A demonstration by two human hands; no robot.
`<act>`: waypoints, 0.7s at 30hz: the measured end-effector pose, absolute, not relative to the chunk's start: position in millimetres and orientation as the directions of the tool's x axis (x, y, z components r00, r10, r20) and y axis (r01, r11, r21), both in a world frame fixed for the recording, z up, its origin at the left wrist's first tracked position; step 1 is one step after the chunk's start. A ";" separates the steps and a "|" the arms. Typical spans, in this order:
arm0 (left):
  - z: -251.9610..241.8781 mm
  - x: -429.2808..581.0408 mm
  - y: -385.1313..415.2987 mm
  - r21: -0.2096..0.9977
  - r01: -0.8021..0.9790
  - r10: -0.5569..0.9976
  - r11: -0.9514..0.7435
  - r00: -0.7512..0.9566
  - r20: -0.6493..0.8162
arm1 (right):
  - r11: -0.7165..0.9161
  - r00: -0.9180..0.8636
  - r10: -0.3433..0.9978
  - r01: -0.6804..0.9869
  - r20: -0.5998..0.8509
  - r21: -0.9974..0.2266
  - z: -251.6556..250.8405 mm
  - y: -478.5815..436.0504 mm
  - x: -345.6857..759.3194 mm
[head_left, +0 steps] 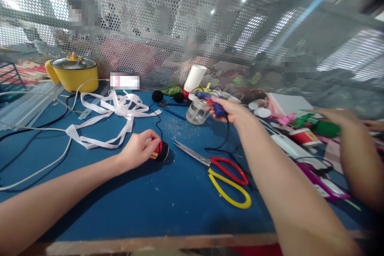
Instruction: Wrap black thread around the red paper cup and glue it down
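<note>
My left hand (138,150) is closed around a small red and black cylinder (163,152) lying on its side near the blue tabletop, a thin black yarn running up from it. In my right hand (229,109) is a blue hot glue gun (220,109), its front end over a clear plastic jar (196,114). The gun's cord hangs down to the table. Between my forearms lie open scissors (201,160) with one red and one yellow handle. Left of the jar are a blue pen (174,113) and balls of black yarn (157,96).
White ribbon (120,108) lies tangled at left, near a yellow electric pot (79,79) and glue sticks (27,104). Stacked white paper cups (195,78) stand by the mesh screen (168,28). Another person's arm (354,152) reaches over clutter at right.
</note>
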State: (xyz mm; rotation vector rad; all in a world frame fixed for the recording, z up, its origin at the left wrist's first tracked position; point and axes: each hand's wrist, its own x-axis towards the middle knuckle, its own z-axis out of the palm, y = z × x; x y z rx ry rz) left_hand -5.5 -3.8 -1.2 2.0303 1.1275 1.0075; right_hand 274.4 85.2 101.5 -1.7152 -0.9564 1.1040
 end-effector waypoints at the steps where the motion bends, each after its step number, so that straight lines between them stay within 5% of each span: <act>1: -1.5 -5.4 -3.6 0.783 0.422 0.879 -0.456 0.352 0.322 | -0.371 0.309 0.898 0.151 -0.313 -0.916 98.8 87.0 276.2; 7: 0.8 -5.2 -4.2 0.779 0.422 0.875 -0.464 0.358 0.327 | -0.429 0.312 0.883 0.234 -0.351 -0.872 97.9 79.6 284.2; 12: 2.1 -5.6 -3.5 0.758 0.434 0.866 -0.486 0.352 0.355 | -0.274 0.525 0.838 0.638 0.146 -0.720 106.9 54.3 287.4; 16: 1.0 -6.1 -5.6 0.718 0.447 0.841 -0.533 0.374 0.391 | -0.056 0.393 0.818 0.781 0.420 -0.622 99.2 18.4 260.2; 19: 1.5 -6.3 -12.5 0.656 0.387 0.754 -0.648 0.446 0.482 | 0.151 -0.032 0.981 0.737 0.189 -0.659 79.8 -5.1 220.6; 21: 2.4 -6.4 -17.9 0.588 0.312 0.654 -0.747 0.503 0.565 | 0.141 -0.202 0.979 0.698 -0.004 -0.702 65.6 -14.3 195.5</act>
